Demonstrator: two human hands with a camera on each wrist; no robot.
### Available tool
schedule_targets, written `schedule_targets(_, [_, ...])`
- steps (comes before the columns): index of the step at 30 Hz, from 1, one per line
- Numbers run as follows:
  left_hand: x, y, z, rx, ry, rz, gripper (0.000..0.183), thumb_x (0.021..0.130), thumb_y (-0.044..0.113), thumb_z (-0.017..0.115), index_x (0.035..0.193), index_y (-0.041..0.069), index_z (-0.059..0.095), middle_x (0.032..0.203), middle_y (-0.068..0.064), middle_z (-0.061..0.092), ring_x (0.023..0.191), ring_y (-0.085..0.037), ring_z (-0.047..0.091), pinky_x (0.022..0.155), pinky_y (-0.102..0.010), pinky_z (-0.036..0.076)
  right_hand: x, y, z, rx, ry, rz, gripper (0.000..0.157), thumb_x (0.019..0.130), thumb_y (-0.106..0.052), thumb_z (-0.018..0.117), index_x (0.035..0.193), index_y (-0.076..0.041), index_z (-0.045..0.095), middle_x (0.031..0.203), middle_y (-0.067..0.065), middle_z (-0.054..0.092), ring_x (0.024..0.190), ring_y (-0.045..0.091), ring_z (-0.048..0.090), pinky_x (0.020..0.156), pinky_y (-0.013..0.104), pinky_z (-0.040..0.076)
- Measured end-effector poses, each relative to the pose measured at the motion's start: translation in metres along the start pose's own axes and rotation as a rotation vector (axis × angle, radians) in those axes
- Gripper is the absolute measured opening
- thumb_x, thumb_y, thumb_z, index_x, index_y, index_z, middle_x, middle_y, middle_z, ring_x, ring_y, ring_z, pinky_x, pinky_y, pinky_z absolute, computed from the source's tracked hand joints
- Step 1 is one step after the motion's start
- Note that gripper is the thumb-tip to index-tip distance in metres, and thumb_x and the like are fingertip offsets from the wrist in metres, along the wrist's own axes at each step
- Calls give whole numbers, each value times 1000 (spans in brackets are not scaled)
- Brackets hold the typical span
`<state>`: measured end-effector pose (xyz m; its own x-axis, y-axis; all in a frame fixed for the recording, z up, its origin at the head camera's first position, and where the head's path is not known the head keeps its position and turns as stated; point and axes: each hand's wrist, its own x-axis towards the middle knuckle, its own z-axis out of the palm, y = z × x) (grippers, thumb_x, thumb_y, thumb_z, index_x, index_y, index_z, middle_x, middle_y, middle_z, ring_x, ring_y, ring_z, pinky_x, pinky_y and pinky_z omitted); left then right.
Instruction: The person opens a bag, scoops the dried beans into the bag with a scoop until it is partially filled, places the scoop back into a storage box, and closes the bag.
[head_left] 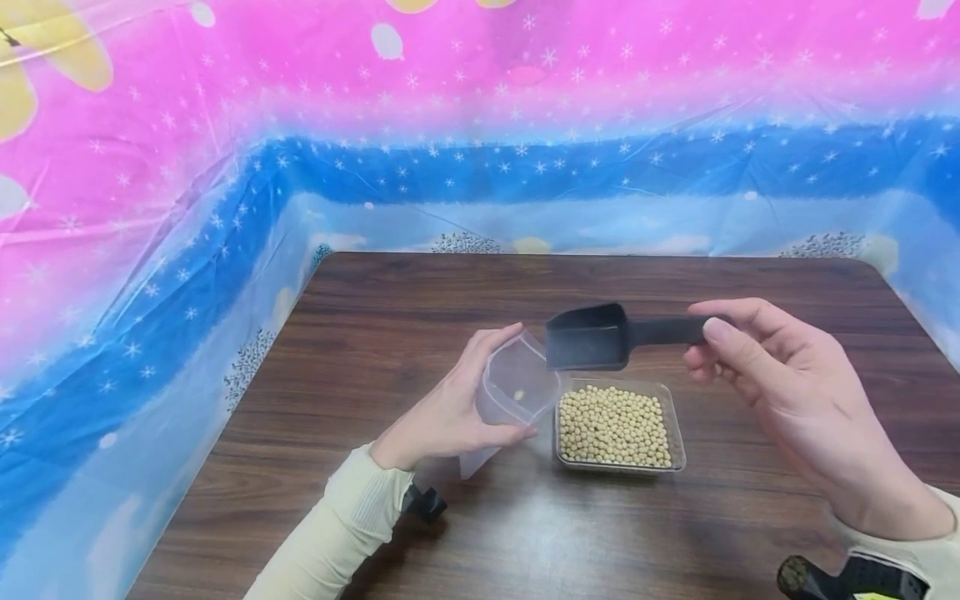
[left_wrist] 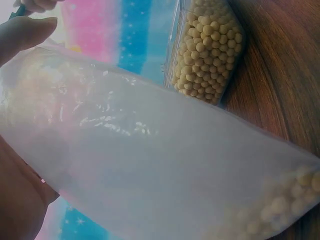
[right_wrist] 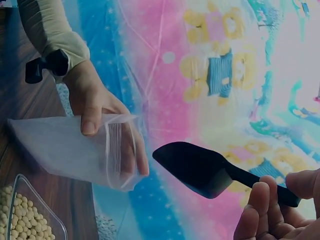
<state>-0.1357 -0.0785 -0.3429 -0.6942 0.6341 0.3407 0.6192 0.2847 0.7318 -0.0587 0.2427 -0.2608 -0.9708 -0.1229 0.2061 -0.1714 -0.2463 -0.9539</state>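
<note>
My left hand holds a frosted translucent zip bag by its top, thumb on one side and fingers on the other, with the mouth spread open. In the left wrist view, pale round beans lie in the bag's bottom. My right hand pinches the handle of a black scoop between thumb and fingers. The scoop's tip is close to the bag's mouth; no beans show in its bowl. Just below the scoop stands a clear rectangular container full of beans.
All this is over a dark wood-grain table. A pink and blue patterned cloth hangs behind the table and along its sides. Each wrist carries a black camera mount, such as the left mount.
</note>
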Motion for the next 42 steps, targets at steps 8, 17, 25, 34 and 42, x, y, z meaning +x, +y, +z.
schedule_targets(8, [-1, -2, 1, -50, 2, -42, 102, 72, 28, 86, 152, 32, 22, 140, 3, 37, 116, -21, 49, 85, -33, 56, -20, 17, -48, -204, 174, 32, 25, 101, -9, 51, 122, 0, 59, 90, 8, 68, 80, 16, 65, 70, 23, 56])
schedule_targets(17, [-2, -3, -2, -60, 7, -53, 101, 73, 28, 85, 152, 34, 23, 140, 4, 37, 116, -23, 49, 84, -34, 56, -45, 46, -73, -785, 124, 195, 26, 100, -23, 55, 124, -12, 60, 90, 5, 70, 81, 14, 66, 69, 18, 51])
schedule_targets(25, [-3, -3, -2, -68, 9, -54, 100, 74, 29, 85, 152, 34, 23, 141, 5, 37, 117, -21, 49, 85, -34, 56, -46, 67, -76, -580, 134, 307, 23, 101, -25, 54, 119, -13, 61, 89, 2, 70, 79, 17, 67, 69, 23, 55])
schedule_targets(34, [-5, -2, -3, -69, 9, -47, 100, 74, 28, 84, 152, 33, 23, 141, 5, 36, 117, -21, 48, 86, -34, 56, -47, 105, -76, -148, 162, 371, 13, 99, -15, 56, 110, -12, 64, 85, 4, 68, 74, 14, 66, 68, 26, 57])
schedule_targets(42, [-6, -2, -3, -68, 12, -60, 99, 74, 28, 84, 152, 34, 23, 141, 6, 36, 116, -19, 49, 85, -34, 56, -49, 123, -78, 19, 102, 336, 18, 102, -13, 49, 112, -10, 64, 89, 4, 67, 77, 12, 64, 71, 25, 56])
